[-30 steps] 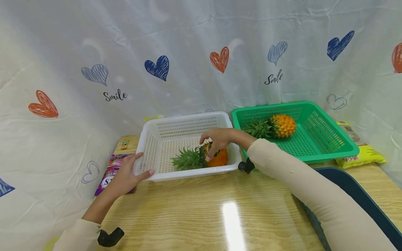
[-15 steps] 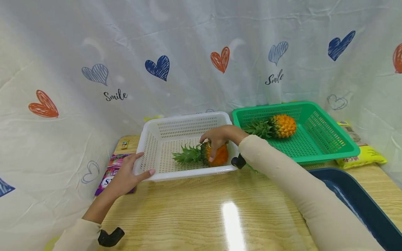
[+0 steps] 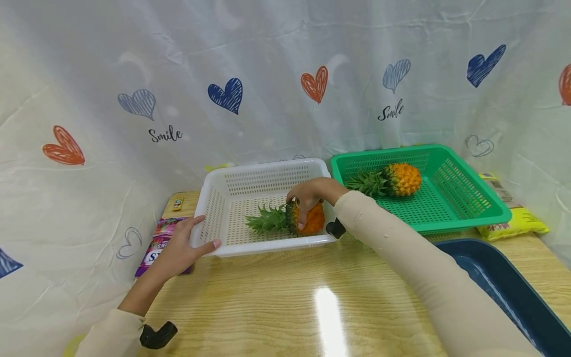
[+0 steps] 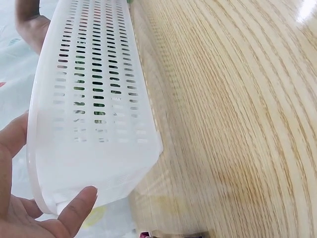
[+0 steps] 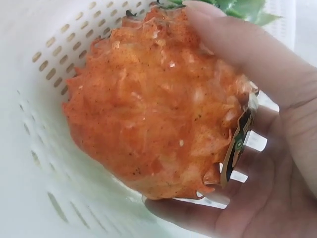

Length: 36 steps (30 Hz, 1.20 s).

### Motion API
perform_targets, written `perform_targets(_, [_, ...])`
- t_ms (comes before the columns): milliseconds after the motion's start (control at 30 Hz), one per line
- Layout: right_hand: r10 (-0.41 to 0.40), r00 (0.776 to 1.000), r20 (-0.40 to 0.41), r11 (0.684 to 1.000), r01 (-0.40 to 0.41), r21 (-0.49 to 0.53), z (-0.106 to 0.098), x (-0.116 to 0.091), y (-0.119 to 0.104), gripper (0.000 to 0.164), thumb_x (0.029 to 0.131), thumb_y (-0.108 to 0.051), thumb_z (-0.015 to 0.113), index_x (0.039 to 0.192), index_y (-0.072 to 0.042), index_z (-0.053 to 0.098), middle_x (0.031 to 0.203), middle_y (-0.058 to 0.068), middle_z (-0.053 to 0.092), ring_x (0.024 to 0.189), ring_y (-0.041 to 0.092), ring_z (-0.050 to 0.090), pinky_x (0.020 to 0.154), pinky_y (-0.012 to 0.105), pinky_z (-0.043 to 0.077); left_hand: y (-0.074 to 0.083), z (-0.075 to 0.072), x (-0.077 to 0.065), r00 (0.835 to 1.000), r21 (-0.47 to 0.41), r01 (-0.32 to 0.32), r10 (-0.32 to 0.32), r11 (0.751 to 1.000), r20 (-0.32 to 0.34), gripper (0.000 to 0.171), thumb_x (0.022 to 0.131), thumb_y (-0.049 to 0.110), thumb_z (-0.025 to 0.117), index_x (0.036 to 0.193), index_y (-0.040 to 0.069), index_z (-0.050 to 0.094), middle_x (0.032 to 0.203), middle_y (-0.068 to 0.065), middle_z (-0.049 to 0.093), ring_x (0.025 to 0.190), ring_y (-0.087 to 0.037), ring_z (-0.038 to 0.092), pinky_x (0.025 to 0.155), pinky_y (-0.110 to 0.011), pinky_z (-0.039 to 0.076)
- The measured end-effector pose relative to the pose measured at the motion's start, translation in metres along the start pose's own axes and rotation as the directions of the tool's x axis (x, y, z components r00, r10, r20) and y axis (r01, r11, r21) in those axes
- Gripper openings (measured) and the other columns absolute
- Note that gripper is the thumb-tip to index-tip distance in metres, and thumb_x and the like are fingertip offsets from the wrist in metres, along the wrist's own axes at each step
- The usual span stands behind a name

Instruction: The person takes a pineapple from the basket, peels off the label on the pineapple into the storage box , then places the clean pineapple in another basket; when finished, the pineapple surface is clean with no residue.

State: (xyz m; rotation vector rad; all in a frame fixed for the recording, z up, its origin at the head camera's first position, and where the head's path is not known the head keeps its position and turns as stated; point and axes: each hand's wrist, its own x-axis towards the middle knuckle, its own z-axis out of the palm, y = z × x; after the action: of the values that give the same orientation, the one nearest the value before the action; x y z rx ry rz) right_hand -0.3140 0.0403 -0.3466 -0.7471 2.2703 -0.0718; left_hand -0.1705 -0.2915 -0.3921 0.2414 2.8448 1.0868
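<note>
In the head view, a pineapple [image 3: 314,220] with green leaves lies in the right part of a white plastic basket [image 3: 260,248]. My right hand [image 3: 309,198] grips it from above. Close up in the right wrist view, the thumb and fingers [image 5: 188,213] curl round the orange fruit [image 5: 153,109], and a dark label [image 5: 237,144] shows beside the palm. At the front left corner of the basket, my left hand [image 3: 180,248] holds the rim. In the left wrist view its thumb [image 4: 81,208] lies on the basket's outer wall [image 4: 99,168].
A green basket [image 3: 464,220] with another pineapple [image 3: 403,179] stands right of the white one. Nearer on the right is a dark blue tray [image 3: 495,270]. A yellow packet [image 3: 513,223] and a purple packet [image 3: 151,248] lie on the wooden table [image 3: 267,302], with a small yellow item [image 3: 178,204].
My right hand has lowered and closed its fingers round the pineapple, which has shifted slightly in the white basket. The left hand stays at the basket's corner.
</note>
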Motion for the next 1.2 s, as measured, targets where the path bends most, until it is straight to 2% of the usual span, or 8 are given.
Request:
perform_targets(267, [0.0, 0.999, 0.034, 0.999, 0.001, -0.039, -0.0006, 0.0019, 0.0014, 0.104, 0.078, -0.046, 0.085, 0.16, -0.018, 0.027, 0.167, 0.007, 0.022, 0.152, 0.03, 0.024, 0.118, 0.047, 0.033, -0.0026, 0.001, 0.0011, 1.0, 0.002, -0.009, 0.009, 1.0, -0.015, 0.09, 0.092, 0.04, 0.072, 0.154, -0.007, 0.027, 0.152, -0.036, 0.023, 0.125, -0.048, 0.043, 0.094, -0.062, 0.048])
perform_targets(467, [-0.01, 0.999, 0.034, 0.997, 0.013, -0.071, 0.0001, 0.0016, 0.0009, 0.102, 0.08, -0.041, 0.085, 0.16, -0.017, 0.028, 0.166, 0.007, 0.025, 0.151, 0.03, 0.027, 0.116, 0.046, 0.036, -0.0032, 0.0016, 0.0022, 1.0, -0.006, -0.018, 0.018, 1.0, -0.016, 0.09, 0.092, 0.039, 0.073, 0.154, -0.008, 0.027, 0.152, -0.036, 0.023, 0.126, -0.048, 0.042, 0.093, -0.062, 0.048])
perform_targets(767, [-0.027, 0.999, 0.022, 0.999, 0.028, -0.038, 0.0006, 0.0022, 0.0045, 0.1, 0.079, -0.038, 0.086, 0.159, -0.02, 0.03, 0.163, 0.006, 0.029, 0.147, 0.029, 0.034, 0.111, 0.046, 0.041, -0.0035, 0.001, 0.0021, 1.0, 0.004, -0.014, 0.014, 1.0, -0.01, 0.091, 0.092, 0.04, 0.072, 0.154, -0.008, 0.027, 0.151, -0.036, 0.023, 0.125, -0.048, 0.043, 0.093, -0.062, 0.048])
perform_targets(1033, [-0.051, 0.999, 0.007, 0.998, 0.051, -0.021, -0.0007, 0.0009, 0.0067, 0.098, 0.079, -0.037, 0.087, 0.158, -0.02, 0.032, 0.164, 0.006, 0.027, 0.15, 0.03, 0.029, 0.114, 0.047, 0.038, -0.0019, 0.0006, 0.0016, 1.0, -0.006, -0.005, 0.005, 1.0, 0.004, 0.092, 0.092, 0.041, 0.072, 0.155, -0.008, 0.025, 0.152, -0.036, 0.021, 0.126, -0.048, 0.042, 0.094, -0.063, 0.048])
perform_targets(1200, [-0.054, 0.998, -0.02, 0.998, 0.054, -0.036, -0.0066, -0.005, 0.0067, 0.097, 0.079, -0.041, 0.086, 0.158, -0.021, 0.033, 0.163, 0.007, 0.03, 0.148, 0.03, 0.032, 0.113, 0.048, 0.039, -0.0019, 0.0013, 0.0016, 1.0, -0.006, -0.005, 0.005, 1.0, 0.0, 0.091, 0.092, 0.04, 0.072, 0.154, -0.008, 0.026, 0.152, -0.035, 0.023, 0.126, -0.047, 0.042, 0.094, -0.062, 0.047])
